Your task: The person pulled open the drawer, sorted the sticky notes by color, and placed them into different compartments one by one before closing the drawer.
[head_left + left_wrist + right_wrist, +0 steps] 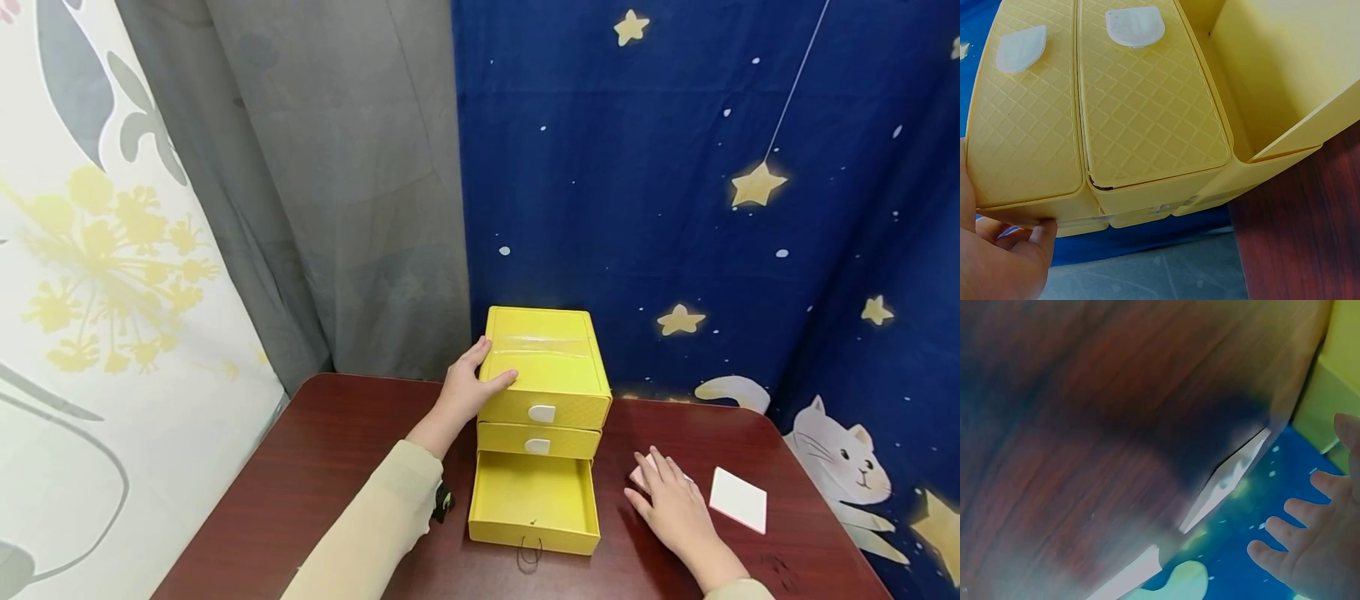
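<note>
A yellow three-drawer box (542, 350) stands on the table, its bottom drawer (534, 492) pulled out and bare inside. The upper two drawers, with white tabs, are closed. My left hand (463, 387) holds the box's upper left edge, thumb on the top and fingers against the side, as the left wrist view also shows. To the right of the box, my right hand (671, 507) hovers over a small pale pink block (640, 477), mostly covering it in the head view. Its fingers are spread and apart from the block (1229, 478) in the right wrist view.
A white square pad with pink edges (738, 500) lies right of my right hand. A small black object (442, 503) sits beside my left sleeve. A dark cord loop (529, 553) hangs at the drawer front. Curtains (375, 208) stand behind the table (337, 450).
</note>
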The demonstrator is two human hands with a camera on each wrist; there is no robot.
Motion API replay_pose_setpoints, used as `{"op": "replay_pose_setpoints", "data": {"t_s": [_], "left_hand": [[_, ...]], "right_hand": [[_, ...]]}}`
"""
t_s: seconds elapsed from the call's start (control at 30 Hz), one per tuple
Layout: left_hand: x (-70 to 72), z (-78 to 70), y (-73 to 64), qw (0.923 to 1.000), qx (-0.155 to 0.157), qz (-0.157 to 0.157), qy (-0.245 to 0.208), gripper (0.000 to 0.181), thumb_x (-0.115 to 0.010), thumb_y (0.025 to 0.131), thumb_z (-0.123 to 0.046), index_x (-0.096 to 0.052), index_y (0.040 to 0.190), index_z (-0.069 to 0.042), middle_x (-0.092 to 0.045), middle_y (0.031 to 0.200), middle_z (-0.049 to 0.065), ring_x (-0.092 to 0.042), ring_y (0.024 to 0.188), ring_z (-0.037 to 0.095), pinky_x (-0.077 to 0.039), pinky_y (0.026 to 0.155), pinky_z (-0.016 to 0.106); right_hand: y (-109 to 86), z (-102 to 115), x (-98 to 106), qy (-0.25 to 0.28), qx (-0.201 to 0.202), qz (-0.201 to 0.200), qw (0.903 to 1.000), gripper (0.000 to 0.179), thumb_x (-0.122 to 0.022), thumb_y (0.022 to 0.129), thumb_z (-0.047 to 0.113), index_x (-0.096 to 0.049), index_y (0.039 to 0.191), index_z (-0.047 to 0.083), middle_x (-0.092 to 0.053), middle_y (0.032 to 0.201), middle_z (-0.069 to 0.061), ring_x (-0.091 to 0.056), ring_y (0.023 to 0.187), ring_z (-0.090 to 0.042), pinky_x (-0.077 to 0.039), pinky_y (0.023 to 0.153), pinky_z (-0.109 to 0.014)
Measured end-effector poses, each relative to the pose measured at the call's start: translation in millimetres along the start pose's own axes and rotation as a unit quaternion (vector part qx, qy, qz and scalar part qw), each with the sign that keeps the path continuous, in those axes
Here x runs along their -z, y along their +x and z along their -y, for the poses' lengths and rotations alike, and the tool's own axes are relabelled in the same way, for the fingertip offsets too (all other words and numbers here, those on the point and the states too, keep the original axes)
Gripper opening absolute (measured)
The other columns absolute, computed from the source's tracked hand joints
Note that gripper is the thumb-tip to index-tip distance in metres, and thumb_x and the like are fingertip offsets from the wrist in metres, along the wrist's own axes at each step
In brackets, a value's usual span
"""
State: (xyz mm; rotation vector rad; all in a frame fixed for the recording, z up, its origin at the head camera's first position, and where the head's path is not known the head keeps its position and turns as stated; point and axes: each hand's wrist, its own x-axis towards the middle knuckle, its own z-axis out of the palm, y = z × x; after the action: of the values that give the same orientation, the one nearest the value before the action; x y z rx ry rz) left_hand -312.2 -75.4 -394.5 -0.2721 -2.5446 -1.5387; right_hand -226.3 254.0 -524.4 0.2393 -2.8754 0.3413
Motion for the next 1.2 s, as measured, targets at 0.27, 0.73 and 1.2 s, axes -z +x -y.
{"op": "replay_pose_setpoints", "data": {"t_s": [0.27, 0.73, 1.2], "left_hand": [[0.6, 0.7, -2.1, 1.0000, 0.003, 0.001, -0.001, 0.086, -0.071, 0.079, -0.048, -0.033, 0.147, -0.012, -0.029, 0.154, 0.001, -0.027, 0.142, 0.016, -0.029, 0.113, 0.037], [-0.4, 0.7, -1.4, 1.0000, 0.004, -0.004, -0.001, 0.086, -0.072, 0.079, -0.047, -0.033, 0.147, -0.012, -0.030, 0.153, -0.004, -0.027, 0.142, 0.014, -0.029, 0.113, 0.035], [-0.1, 0.5, -1.1, 1.0000, -0.003, -0.004, -0.006, 0.086, -0.073, 0.079, -0.046, -0.033, 0.147, -0.011, -0.030, 0.154, 0.001, -0.027, 0.142, 0.016, -0.029, 0.113, 0.036]], "right_hand": [[14.6, -20, 2, -0.003, -0.030, 0.048, 0.9984, 0.067, -0.062, 0.087, 0.040, -0.043, 0.138, 0.001, -0.036, 0.142, -0.031, -0.037, 0.126, -0.051, -0.036, 0.091, -0.069], [26.4, -37, 6, 0.005, -0.115, 0.129, 0.9850, 0.084, -0.063, 0.084, 0.051, -0.037, 0.138, -0.009, -0.035, 0.138, -0.037, -0.037, 0.120, -0.057, -0.037, 0.089, -0.070], [31.1, -40, 8, 0.009, -0.152, 0.146, 0.9776, 0.086, -0.068, 0.079, 0.049, -0.043, 0.127, -0.017, -0.041, 0.120, -0.040, -0.039, 0.112, -0.055, -0.041, 0.083, -0.068]]}}
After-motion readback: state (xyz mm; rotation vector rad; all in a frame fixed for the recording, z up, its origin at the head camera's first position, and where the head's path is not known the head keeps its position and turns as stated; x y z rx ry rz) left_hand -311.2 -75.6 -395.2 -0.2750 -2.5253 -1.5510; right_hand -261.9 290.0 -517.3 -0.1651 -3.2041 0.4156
